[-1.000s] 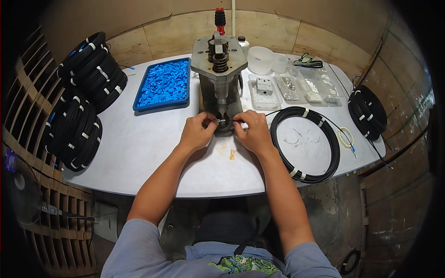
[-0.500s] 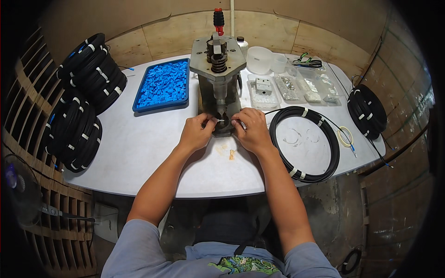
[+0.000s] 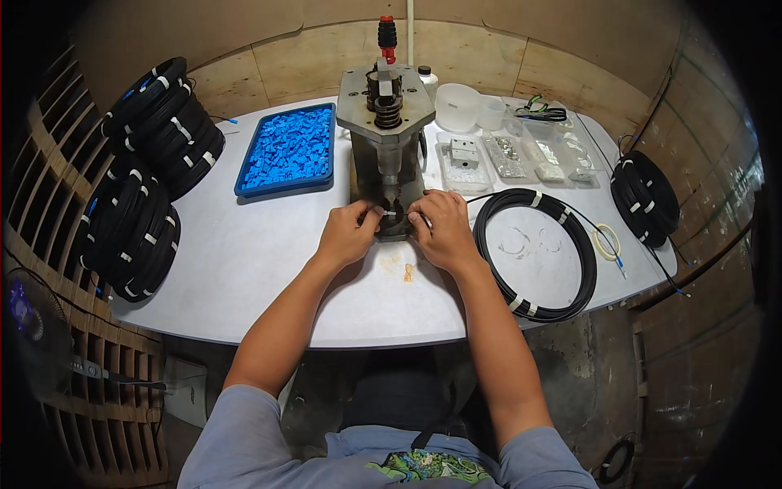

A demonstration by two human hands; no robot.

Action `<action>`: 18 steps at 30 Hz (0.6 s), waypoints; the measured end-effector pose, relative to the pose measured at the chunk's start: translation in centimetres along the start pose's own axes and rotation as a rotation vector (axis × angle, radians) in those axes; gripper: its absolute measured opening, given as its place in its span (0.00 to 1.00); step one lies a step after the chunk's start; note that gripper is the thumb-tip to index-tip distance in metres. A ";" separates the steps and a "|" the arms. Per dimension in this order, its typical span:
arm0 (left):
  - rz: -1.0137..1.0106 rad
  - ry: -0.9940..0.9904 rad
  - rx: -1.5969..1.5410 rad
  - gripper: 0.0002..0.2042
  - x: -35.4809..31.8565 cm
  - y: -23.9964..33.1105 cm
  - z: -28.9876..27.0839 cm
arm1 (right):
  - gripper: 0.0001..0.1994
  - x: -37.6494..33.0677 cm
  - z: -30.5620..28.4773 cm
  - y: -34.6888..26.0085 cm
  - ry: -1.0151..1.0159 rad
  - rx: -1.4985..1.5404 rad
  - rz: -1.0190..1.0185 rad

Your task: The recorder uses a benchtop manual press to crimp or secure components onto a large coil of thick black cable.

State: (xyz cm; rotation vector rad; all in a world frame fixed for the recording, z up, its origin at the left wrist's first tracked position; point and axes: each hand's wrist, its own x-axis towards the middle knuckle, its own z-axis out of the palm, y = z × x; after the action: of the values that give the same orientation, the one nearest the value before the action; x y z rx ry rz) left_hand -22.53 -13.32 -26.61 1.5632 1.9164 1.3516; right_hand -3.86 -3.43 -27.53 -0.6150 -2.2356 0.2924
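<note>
At the base of a metal bench press [image 3: 386,110], my left hand [image 3: 350,232] is closed, thumb and forefinger pinching a small whitish piece [image 3: 388,213]. Across from it my right hand [image 3: 444,228] is closed too, its fingertips by the right side of the press base. A black cable coil [image 3: 585,273], bound with white tape, lies flat to the right. Its free end runs leftward to my right hand and seems held there; the fingers hide the tip. Whether the cable touches the whitish piece is too small to tell.
Left of the press stands a blue tray [image 3: 238,192] full of small blue parts. Clear boxes [image 3: 509,156] of small parts and a white tub [image 3: 457,107] sit at the back right. Cable coils are stacked at left [image 3: 134,236] and right [image 3: 645,196]. A fan [image 3: 32,326] stands at far left.
</note>
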 end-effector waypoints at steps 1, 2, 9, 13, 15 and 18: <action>0.003 0.001 0.011 0.16 0.0 0.0 0.0 | 0.04 0.0 0.0 0.0 0.000 0.001 0.000; 0.003 0.000 0.011 0.16 0.1 -0.1 0.1 | 0.04 0.0 0.0 0.1 0.000 0.001 0.001; 0.014 -0.004 -0.002 0.15 0.2 -0.6 0.2 | 0.04 0.0 0.0 0.1 -0.002 -0.001 -0.010; -0.001 -0.002 0.009 0.15 0.1 -0.5 0.2 | 0.04 0.0 -0.2 -0.1 -0.023 0.002 0.006; 0.009 -0.006 0.009 0.15 0.1 -0.5 0.2 | 0.04 0.0 -0.1 0.0 -0.018 -0.003 0.001; 0.019 -0.007 0.020 0.15 0.2 -0.5 0.1 | 0.04 0.0 0.0 0.0 -0.012 -0.002 -0.003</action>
State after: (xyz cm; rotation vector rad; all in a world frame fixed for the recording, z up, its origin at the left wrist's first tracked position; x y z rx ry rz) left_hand -22.82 -13.12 -26.98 1.5974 1.9214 1.3370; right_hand -3.85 -3.38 -27.50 -0.6126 -2.2485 0.2929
